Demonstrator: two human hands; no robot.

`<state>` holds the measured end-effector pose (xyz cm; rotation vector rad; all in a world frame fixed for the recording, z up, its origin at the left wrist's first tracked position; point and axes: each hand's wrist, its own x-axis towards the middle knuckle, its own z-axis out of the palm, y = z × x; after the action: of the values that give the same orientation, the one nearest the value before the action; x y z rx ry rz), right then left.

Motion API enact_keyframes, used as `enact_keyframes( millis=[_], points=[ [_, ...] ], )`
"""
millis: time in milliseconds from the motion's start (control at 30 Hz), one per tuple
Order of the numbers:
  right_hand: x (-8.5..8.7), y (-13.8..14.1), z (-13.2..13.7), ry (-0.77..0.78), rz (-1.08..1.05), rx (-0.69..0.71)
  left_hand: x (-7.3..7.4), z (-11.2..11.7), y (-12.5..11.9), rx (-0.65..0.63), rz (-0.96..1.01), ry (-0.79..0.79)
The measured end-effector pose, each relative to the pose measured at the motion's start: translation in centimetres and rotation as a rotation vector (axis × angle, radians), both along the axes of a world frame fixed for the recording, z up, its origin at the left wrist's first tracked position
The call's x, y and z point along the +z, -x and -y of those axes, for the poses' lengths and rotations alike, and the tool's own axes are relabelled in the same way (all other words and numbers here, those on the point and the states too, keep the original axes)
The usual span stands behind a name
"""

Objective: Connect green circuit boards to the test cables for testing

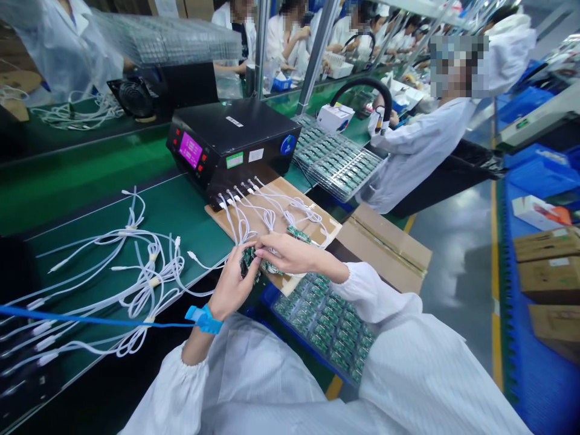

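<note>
My left hand (233, 283), with a blue wrist strap (205, 319) on its wrist, holds a small green circuit board (247, 260) near the cardboard's front edge. My right hand (292, 252) meets it there, thumb and fingertips pinched together at the board's upper side; what they grip is hidden. Just behind the hands, several white cables (268, 219) run from the side of a black tester box (233, 139) with a lit magenta screen. Another green board (298, 234) lies beyond my right hand on the cardboard sheet (285, 193).
Tangled white cables (151, 272) cover the green bench at left. Below my right arm sits a tray of green boards (317, 317). Another clear tray of boards (338, 158) stands behind the cardboard box (385, 248). A co-worker in white (421, 145) sits at right.
</note>
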<state>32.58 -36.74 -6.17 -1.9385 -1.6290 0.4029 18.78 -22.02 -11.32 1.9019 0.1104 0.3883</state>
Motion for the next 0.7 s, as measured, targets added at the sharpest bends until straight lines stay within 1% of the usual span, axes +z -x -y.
enact_keyframes(
  millis=[133,200,267,333,400,467,567,700],
  points=[
    [0.5,-0.2,0.7,0.006,-0.04,-0.015,0.1,0.4,-0.4,0.0,0.004,0.017],
    [0.6,-0.3,1.1,-0.013,-0.087,-0.025,0.1,0.4,-0.6,0.043,0.004,0.017],
    [0.3,-0.3,1.6,-0.055,-0.095,-0.063,0.0,0.3,-0.6,0.098,0.008,0.017],
    [-0.4,0.0,2.1,-0.076,-0.02,-0.144,0.1,0.4,-0.6,0.138,0.005,0.058],
    [-1.5,0.6,2.5,-0.053,0.079,-0.219,0.2,0.6,-0.4,0.178,0.001,0.159],
    [-2.7,1.4,2.9,-0.022,0.126,-0.25,0.3,1.0,-0.3,0.225,0.003,0.274],
    [-4.1,2.4,3.2,-0.036,0.106,-0.278,0.4,1.6,-0.2,0.28,0.022,0.36],
    [-4.9,2.6,3.3,-0.084,0.043,-0.298,0.0,2.5,0.0,0.348,0.015,0.384]
  ],
)
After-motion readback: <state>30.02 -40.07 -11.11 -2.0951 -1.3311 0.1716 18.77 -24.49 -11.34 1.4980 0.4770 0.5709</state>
